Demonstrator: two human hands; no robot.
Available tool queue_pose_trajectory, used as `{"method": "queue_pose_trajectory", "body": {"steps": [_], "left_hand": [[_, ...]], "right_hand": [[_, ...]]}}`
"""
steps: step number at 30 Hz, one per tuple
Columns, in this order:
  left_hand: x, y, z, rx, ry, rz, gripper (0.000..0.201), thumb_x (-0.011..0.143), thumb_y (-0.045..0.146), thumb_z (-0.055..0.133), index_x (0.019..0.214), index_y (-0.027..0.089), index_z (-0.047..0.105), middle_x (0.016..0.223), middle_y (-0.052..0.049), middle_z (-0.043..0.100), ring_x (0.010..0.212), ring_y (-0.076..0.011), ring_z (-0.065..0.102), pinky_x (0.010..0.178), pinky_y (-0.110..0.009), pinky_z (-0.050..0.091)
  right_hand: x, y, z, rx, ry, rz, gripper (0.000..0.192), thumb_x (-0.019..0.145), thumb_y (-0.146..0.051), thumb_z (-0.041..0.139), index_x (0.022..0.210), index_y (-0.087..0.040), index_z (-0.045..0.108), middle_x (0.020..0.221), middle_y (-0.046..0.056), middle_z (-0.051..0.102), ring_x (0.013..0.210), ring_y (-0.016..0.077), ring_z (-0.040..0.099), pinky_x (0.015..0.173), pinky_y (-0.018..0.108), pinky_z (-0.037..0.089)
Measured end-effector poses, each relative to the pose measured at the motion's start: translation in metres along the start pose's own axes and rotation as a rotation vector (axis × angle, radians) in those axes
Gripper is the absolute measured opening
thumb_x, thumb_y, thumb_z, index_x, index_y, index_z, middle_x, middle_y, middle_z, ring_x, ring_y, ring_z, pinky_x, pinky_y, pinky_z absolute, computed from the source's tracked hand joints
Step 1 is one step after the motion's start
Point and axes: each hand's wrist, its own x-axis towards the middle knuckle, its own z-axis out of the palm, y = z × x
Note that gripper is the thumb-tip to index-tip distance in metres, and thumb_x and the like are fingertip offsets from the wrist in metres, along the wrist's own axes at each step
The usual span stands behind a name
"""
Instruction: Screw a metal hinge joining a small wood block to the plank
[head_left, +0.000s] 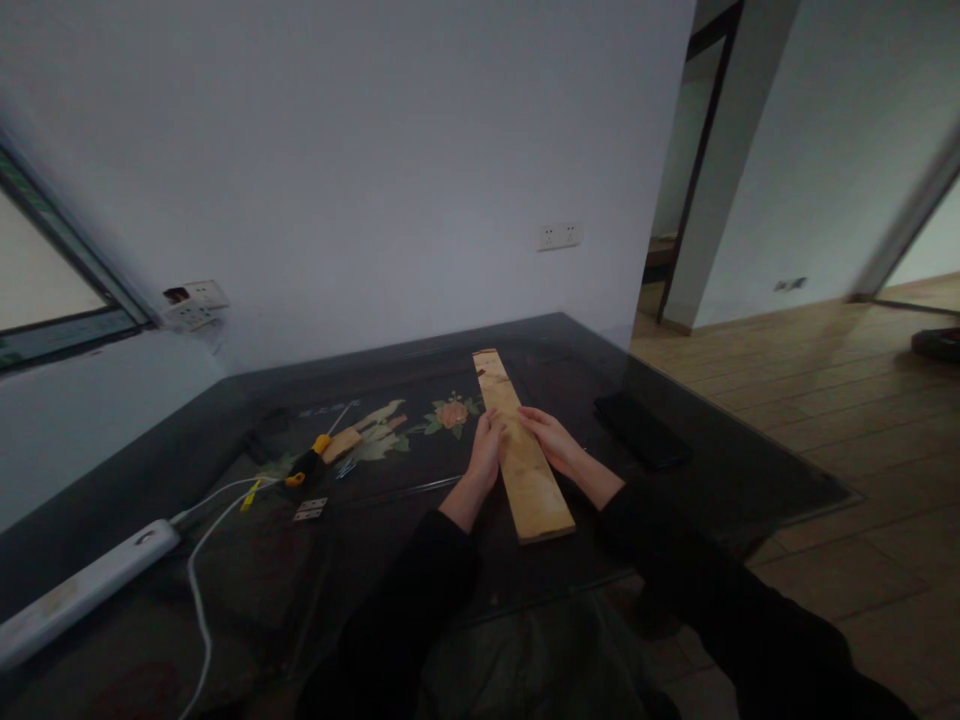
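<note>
A long, flat wooden board (532,480) points away from me over the dark table, its far end near the table's back part. My left hand (486,448) grips its left edge about midway along. On the opposite edge, my right hand (551,440) holds the board with the thumb on top. The fingers under the wood are hidden. Whether the board rests on the table or is slightly raised, I cannot tell.
On the dark table (420,540) at left lie a yellow-and-black soldering iron or screwdriver-like tool (307,462), a small wood piece (341,445), several small metal pieces (310,509) and a white power strip (90,590) with a cable. A black flat object (643,430) lies at right.
</note>
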Motion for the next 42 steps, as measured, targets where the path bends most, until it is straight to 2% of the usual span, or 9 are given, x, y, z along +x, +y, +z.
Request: {"method": "queue_pose_trajectory", "body": {"steps": [6, 12, 17, 21, 27, 34, 42], "left_hand": [[-0.003, 0.005, -0.004, 0.062, 0.0, 0.022, 0.038, 0.078, 0.013, 0.062, 0.115, 0.02, 0.061, 0.119, -0.008, 0.067, 0.106, -0.0182, 0.065, 0.095, -0.029, 0.048], [-0.006, 0.007, -0.01, 0.118, 0.01, 0.041, 0.04, 0.078, 0.014, 0.059, 0.118, 0.02, 0.06, 0.12, -0.009, 0.066, 0.108, -0.0189, 0.065, 0.097, -0.031, 0.049], [-0.003, 0.006, -0.016, 0.176, -0.005, 0.076, 0.032, 0.076, 0.018, 0.063, 0.108, 0.02, 0.065, 0.113, -0.008, 0.068, 0.106, -0.0197, 0.065, 0.099, -0.033, 0.047], [-0.003, 0.004, -0.019, 0.212, -0.042, 0.097, 0.029, 0.076, 0.02, 0.065, 0.105, 0.019, 0.066, 0.105, -0.008, 0.07, 0.099, -0.0195, 0.066, 0.095, -0.033, 0.049], [-0.005, 0.005, -0.022, 0.252, -0.01, 0.116, 0.029, 0.077, 0.017, 0.063, 0.106, 0.019, 0.067, 0.104, -0.007, 0.07, 0.099, -0.0192, 0.066, 0.093, -0.032, 0.05], [-0.012, 0.01, -0.02, 0.319, 0.005, 0.152, 0.031, 0.078, 0.012, 0.057, 0.107, 0.018, 0.064, 0.105, -0.008, 0.069, 0.097, -0.0195, 0.066, 0.092, -0.033, 0.05], [-0.012, 0.01, -0.023, 0.479, -0.022, 0.263, 0.031, 0.074, 0.007, 0.057, 0.101, 0.02, 0.066, 0.115, -0.007, 0.068, 0.118, -0.0222, 0.061, 0.107, -0.038, 0.044]], "right_hand": [[0.001, 0.006, 0.007, -0.008, -0.033, 0.032, 0.032, 0.075, -0.024, 0.073, 0.106, -0.02, 0.065, 0.104, 0.007, 0.075, 0.085, 0.0186, 0.07, 0.078, 0.031, 0.056], [0.003, 0.013, 0.009, -0.053, -0.095, 0.006, 0.035, 0.076, -0.028, 0.073, 0.109, -0.021, 0.066, 0.116, 0.009, 0.073, 0.101, 0.0229, 0.07, 0.089, 0.035, 0.056], [0.006, 0.019, 0.005, -0.224, -0.1, -0.044, 0.041, 0.077, -0.032, 0.073, 0.116, -0.02, 0.066, 0.122, 0.01, 0.071, 0.11, 0.0244, 0.067, 0.094, 0.039, 0.055], [0.008, 0.023, 0.004, -0.303, -0.098, -0.078, 0.05, 0.077, -0.032, 0.071, 0.124, -0.018, 0.063, 0.127, 0.012, 0.068, 0.11, 0.0238, 0.067, 0.095, 0.039, 0.055], [0.008, 0.027, 0.008, -0.264, -0.141, -0.036, 0.06, 0.074, -0.032, 0.073, 0.131, -0.019, 0.059, 0.134, 0.014, 0.065, 0.104, 0.0226, 0.069, 0.092, 0.038, 0.056], [0.011, 0.031, 0.008, -0.307, -0.173, -0.094, 0.054, 0.075, -0.033, 0.073, 0.126, -0.02, 0.064, 0.127, 0.011, 0.069, 0.104, 0.0234, 0.069, 0.094, 0.041, 0.056], [0.012, 0.027, 0.008, -0.433, -0.186, -0.126, 0.048, 0.079, -0.028, 0.067, 0.126, -0.018, 0.067, 0.127, 0.012, 0.07, 0.111, 0.024, 0.068, 0.101, 0.044, 0.052]]}}
